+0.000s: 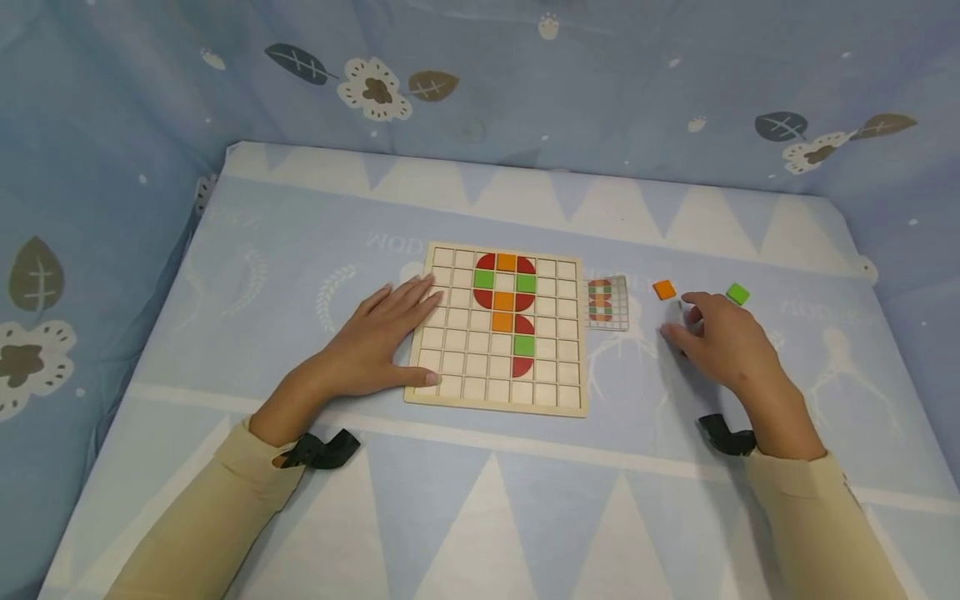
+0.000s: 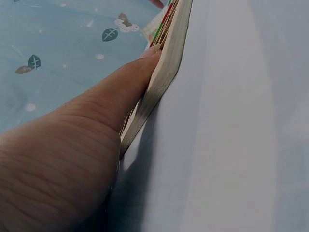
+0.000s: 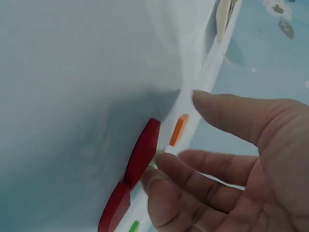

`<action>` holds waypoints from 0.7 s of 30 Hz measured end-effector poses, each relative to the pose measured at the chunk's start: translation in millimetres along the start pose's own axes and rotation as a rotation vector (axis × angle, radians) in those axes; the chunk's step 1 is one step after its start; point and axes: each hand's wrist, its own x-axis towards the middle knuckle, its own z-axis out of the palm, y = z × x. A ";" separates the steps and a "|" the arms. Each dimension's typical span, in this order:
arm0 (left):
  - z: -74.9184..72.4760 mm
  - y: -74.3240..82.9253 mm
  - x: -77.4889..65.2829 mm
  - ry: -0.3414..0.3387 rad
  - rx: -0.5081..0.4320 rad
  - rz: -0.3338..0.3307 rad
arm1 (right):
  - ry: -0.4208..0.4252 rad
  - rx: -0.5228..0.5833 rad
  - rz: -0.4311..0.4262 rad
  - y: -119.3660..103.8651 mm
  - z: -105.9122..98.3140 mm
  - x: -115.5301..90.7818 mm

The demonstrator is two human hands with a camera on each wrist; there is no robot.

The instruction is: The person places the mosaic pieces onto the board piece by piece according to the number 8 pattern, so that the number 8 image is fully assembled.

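A square wooden grid board (image 1: 448, 340) lies on the table with red, orange and green pieces set in some cells. My left hand (image 1: 375, 343) rests on its left side, fingers straight; the left wrist view shows the thumb (image 2: 113, 92) along the near edge. My right hand (image 1: 731, 340) is low over the table, fingers bent and thumb apart from them. An orange tile (image 1: 664, 289) lies beyond its fingertips and a green tile (image 1: 738, 293) beyond its knuckles. In the right wrist view, two red curved pieces (image 3: 143, 153) lie close by the fingers; whether they touch is unclear.
A small pattern card (image 1: 609, 304) sits against the board's right edge. Patterned blue cloth (image 1: 517, 92) hangs behind the table and at both sides. The table's cover (image 1: 480, 467) is blue and white.
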 end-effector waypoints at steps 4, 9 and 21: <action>-0.5 0.5 -0.3 0.002 -0.007 0.003 | 0.028 0.020 0.004 -1.5 -1.5 18.4; -1.0 1.3 -1.2 0.000 -0.013 0.006 | 0.030 0.042 0.079 -2.4 -4.9 38.5; -0.5 1.1 -2.5 0.014 -0.021 0.012 | 0.003 0.098 0.112 -7.0 -11.8 52.2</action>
